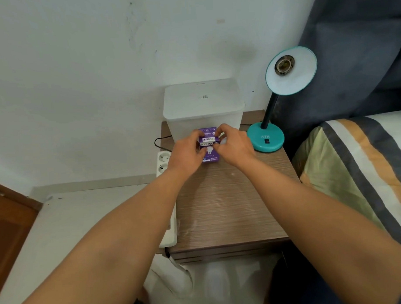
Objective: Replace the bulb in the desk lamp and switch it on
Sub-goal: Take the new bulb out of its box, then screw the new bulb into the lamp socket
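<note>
Both hands, left hand (pixel 187 152) and right hand (pixel 233 144), grip purple cardboard bulb box (pixel 208 144), just left of teal desk lamp (pixel 273 108) with bare socket.

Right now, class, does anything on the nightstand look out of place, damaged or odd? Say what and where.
The teal desk lamp, at the right rear, has an empty socket, with no bulb in it, and its shade tips upward. Nothing looks spilled or broken.
</note>
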